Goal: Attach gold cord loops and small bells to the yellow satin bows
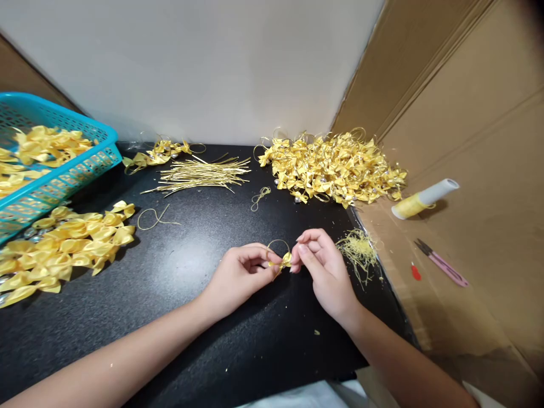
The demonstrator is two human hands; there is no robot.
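Note:
Both my hands meet over the black table (178, 294) and pinch one small yellow ribbon bow (284, 260) with a gold cord loop rising from it. My left hand (240, 276) grips the bow from the left with thumb and fingers closed. On the bow's right side my right hand (323, 266) holds it with closed fingertips. The bow hangs just above the tabletop.
A heap of finished bows with loops (335, 167) lies at the back right. Gold cords (199, 173) lie at the back middle, plain yellow bows (63, 246) at the left, a teal basket (63, 170) behind them. Thread scraps (359, 252), a yellow spool (423, 198) and pink snips (442, 263) lie right on cardboard.

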